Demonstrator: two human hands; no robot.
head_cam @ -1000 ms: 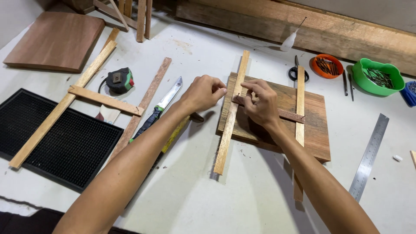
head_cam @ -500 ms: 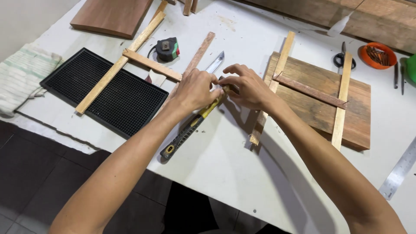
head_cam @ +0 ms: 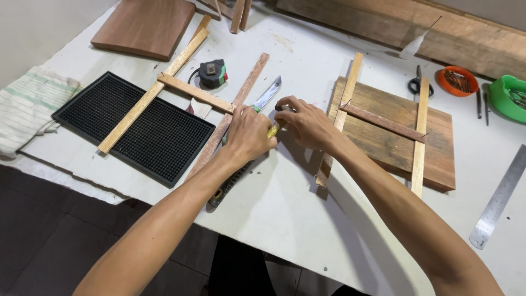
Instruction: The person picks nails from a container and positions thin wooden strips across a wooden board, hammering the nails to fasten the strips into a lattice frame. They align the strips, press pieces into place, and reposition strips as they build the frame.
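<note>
Left hand (head_cam: pixel 249 134) was clamped over the utility knife (head_cam: pixel 246 148) on the white table (head_cam: pixel 285 208), beside a wood strip (head_cam: pixel 233 118). Right hand (head_cam: pixel 307 123) pinched near the blade. Light, stiff, sharp; best gripped at the black handle.

Both forearms are bare from the near edge of view to the wrists; no sleeve, cuff or glove is visible on either. The left hand (head_cam: pixel 249 134) carries no ring, watch or band that can be seen. The right hand (head_cam: pixel 308 125) is likewise without ring, watch or strap. Fingernails are short where visible. Both forearms are lean, with no marks or dressings discernible.
</note>
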